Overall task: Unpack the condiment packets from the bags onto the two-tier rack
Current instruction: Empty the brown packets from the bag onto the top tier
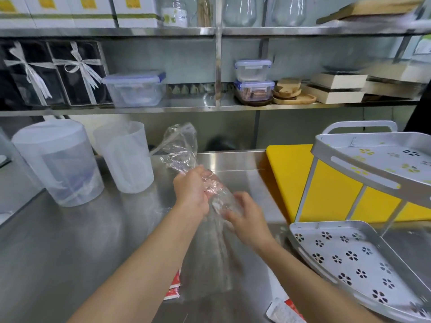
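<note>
I hold a clear plastic bag (180, 150) up over the steel counter; it looks empty and hangs down blurred between my arms. My left hand (192, 190) grips its middle, and my right hand (247, 220) pinches it just below. Red-and-white condiment packets (173, 290) lie on the counter under my left forearm. Another packet (283, 311) rests near my right forearm. The white two-tier rack (300, 231) with flower-shaped holes stands at the right; both its tiers (373, 159) hold nothing.
Two translucent plastic pitchers (58, 162) (126, 157) stand at the left on the steel counter (70, 241). A yellow cutting board (286, 180) lies behind the rack. Wall shelves above carry lidded containers (135, 88), wooden boards and boxes.
</note>
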